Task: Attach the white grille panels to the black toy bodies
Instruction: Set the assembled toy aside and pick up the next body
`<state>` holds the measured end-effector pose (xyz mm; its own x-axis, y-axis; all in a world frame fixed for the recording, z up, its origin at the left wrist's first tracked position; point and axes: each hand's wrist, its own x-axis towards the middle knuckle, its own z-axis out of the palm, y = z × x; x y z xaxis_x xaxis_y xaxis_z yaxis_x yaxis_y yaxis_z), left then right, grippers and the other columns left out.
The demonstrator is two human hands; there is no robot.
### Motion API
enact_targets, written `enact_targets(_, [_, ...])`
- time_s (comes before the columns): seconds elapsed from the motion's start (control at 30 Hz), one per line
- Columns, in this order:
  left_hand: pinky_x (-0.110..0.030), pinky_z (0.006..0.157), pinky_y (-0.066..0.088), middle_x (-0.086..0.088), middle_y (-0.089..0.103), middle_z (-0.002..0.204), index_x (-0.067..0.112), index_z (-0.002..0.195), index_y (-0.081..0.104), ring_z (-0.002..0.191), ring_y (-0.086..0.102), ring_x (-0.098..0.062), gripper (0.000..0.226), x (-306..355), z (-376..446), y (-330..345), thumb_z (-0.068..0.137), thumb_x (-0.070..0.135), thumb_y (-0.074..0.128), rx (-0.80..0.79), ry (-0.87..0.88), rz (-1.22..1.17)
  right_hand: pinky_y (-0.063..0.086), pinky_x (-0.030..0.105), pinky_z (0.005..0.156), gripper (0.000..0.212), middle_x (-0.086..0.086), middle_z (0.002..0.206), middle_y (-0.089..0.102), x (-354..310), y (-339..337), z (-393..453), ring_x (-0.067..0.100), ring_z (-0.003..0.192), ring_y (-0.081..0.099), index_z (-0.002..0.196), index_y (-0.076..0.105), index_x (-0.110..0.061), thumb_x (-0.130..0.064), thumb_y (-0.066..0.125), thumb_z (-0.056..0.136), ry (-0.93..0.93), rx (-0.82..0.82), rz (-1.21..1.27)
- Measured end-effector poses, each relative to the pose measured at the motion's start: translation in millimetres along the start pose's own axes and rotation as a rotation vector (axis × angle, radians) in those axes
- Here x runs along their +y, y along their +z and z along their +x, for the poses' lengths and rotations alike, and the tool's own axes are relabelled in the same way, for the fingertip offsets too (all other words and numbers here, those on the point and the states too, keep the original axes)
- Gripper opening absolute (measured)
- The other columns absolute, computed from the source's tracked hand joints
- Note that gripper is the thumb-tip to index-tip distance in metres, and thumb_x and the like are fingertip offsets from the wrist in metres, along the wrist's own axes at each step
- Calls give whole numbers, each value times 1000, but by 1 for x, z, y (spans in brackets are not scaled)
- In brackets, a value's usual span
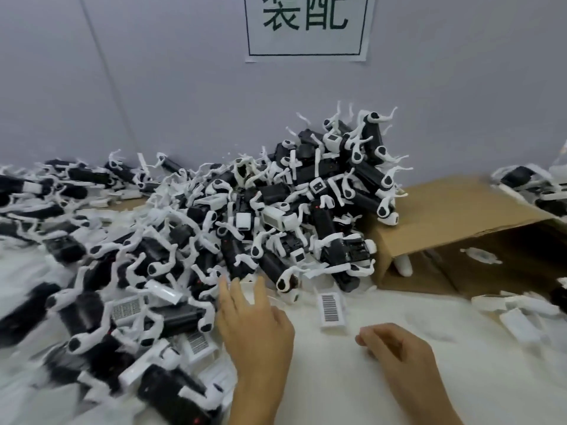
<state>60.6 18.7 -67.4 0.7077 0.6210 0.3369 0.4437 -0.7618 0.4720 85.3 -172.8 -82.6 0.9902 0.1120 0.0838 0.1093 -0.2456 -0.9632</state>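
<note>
**Left hand nearest the pile, loose grille panel between the hands**

While reaching toward the heap, seen from the head view: left hand [251, 326] spread wide, fingers straight, holding nothing, fingertips just short of the black toy bodies [276, 216] heaped ahead and to its left. Right hand [395, 348] loosely curled, apparently empty. White grille panel [332, 309] flat on the white tabletop [399, 305], between both hands, long axis pointing away, nearer the right. Cardboard box [460, 216] further right.

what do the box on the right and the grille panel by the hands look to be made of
Box: brown corrugated cardboard, matte, judging by the raw folded flap edge. Grille panel: looks like moulded white plastic, smooth, with thin even slats over dark gaps; motion blur leaves the finish uncertain.
</note>
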Motion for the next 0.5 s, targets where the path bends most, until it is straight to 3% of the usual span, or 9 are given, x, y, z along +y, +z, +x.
enact_targets(0.07, [-39, 116, 33, -2, 37, 157, 24, 150, 40, 152, 14, -25, 52, -8, 4, 0, 100, 30, 48, -68, -1, 9, 54, 26, 76, 22, -3, 76, 78, 3, 0, 1, 9, 70, 70, 71, 76, -14, -11, 70, 92, -13, -49, -15])
enact_targets(0.17, [-35, 109, 41, 2, 41, 147, 22, 141, 48, 139, 28, -21, 41, -12, 5, 3, 101, 30, 47, -148, 32, 26, 53, 14, 70, 25, -1, 75, 78, 5, -6, 3, 17, 74, 71, 68, 76, -12, -11, 69, 92, -2, -50, 34])
enact_targets(0.23, [-33, 102, 47, 3, 43, 141, 22, 139, 51, 135, 29, -18, 39, -16, 7, 4, 99, 26, 51, -133, 39, -19, 52, 12, 70, 26, 0, 75, 78, 7, -5, 5, 22, 78, 71, 67, 76, -13, -12, 69, 91, 14, -41, 75])
enact_targets(0.3, [-33, 104, 45, 4, 49, 136, 21, 138, 54, 132, 36, -17, 40, -17, 7, 4, 98, 19, 55, -87, 40, -133, 53, 15, 73, 24, -1, 75, 78, 7, -2, 5, 17, 76, 71, 69, 77, -19, -15, 70, 91, 16, -64, 75])
enact_targets(0.4, [-37, 103, 47, 3, 60, 121, 15, 124, 65, 119, 54, -18, 30, -12, 5, -2, 94, 14, 64, 83, 82, -336, 52, 26, 82, 22, -3, 77, 78, 10, 0, 5, 6, 74, 71, 73, 77, -28, -18, 70, 91, 15, -82, 65])
enact_targets(0.5, [-41, 101, 49, -4, 66, 109, 5, 108, 72, 114, 59, -24, 25, -10, 9, -6, 83, 2, 75, 419, 180, -361, 53, 30, 85, 20, -3, 77, 78, 11, 1, 5, 8, 76, 71, 75, 77, -29, -19, 70, 91, 27, -67, 77])
